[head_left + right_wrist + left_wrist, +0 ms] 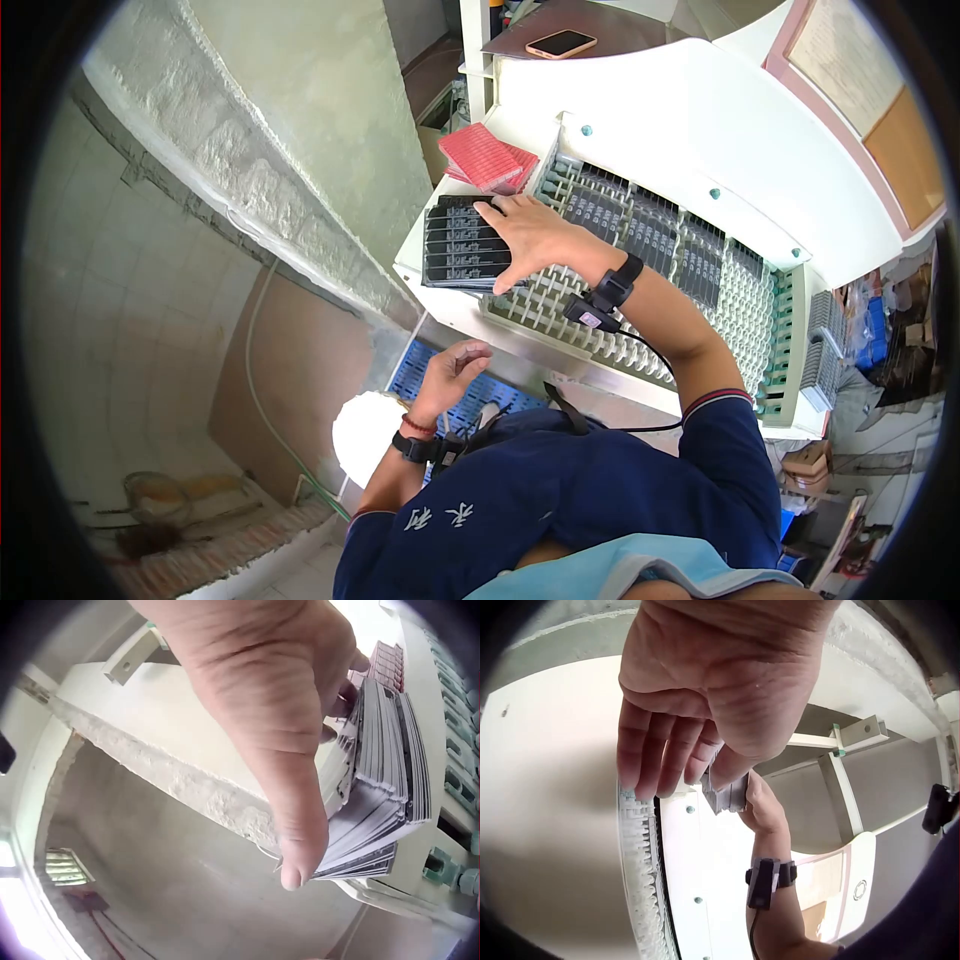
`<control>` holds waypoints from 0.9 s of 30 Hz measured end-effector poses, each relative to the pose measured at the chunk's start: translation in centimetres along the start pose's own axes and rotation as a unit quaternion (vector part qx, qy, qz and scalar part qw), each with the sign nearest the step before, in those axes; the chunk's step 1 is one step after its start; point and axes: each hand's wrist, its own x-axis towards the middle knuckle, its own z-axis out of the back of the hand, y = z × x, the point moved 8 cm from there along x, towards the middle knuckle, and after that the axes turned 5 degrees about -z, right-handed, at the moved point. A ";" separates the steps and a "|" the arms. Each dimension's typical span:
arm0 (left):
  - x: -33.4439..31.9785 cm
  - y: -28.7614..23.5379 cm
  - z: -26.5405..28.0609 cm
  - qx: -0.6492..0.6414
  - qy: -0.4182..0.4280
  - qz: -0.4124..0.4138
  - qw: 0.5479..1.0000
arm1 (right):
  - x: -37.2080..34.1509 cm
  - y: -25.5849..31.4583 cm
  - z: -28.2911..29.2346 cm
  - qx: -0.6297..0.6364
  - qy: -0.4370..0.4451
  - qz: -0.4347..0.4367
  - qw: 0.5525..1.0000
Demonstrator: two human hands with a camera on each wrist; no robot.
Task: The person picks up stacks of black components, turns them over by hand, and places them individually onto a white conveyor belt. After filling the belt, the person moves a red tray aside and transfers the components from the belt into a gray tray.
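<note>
Right grip [532, 238] is clasped across a thick stack of black-and-white printed sheets [462, 248] at the white metal machine's [640, 110] left edge; left grip [452, 378] is loosely relaxed.

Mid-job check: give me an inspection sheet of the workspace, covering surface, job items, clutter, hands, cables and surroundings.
Surface: white machine with a bed of pale toothed rows.
Job items: stack of black printed sheets at the machine's left end in the head view; dark printed pieces grouped in the bed.
Clutter: red packs overlapping just beyond the stack; phone on a dark top behind.
Left hand: fingers loosely curled, holding nothing.
Right hand: grips the stack's right end.
Cables: black cable runs from the right wrist camera toward the torso.
Surroundings: rough-edged wall to the left; brown boxes to the right.
</note>
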 end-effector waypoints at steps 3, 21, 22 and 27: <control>-0.5 0.6 -0.5 0.029 0.021 0.014 0.999 | 0.1 -0.1 -0.2 0.023 -0.014 -0.016 1.000; 7.3 -1.3 -18.7 -0.301 0.164 0.017 0.939 | -23.2 -7.1 -7.3 0.228 -0.336 -0.326 0.854; 8.1 -0.5 -19.3 -0.330 0.138 0.049 0.933 | -24.3 -7.4 -7.9 0.259 -0.327 -0.345 0.841; 10.4 1.2 -21.3 -0.343 0.120 0.102 0.926 | -29.9 -12.3 -10.1 0.562 -0.344 -0.297 0.692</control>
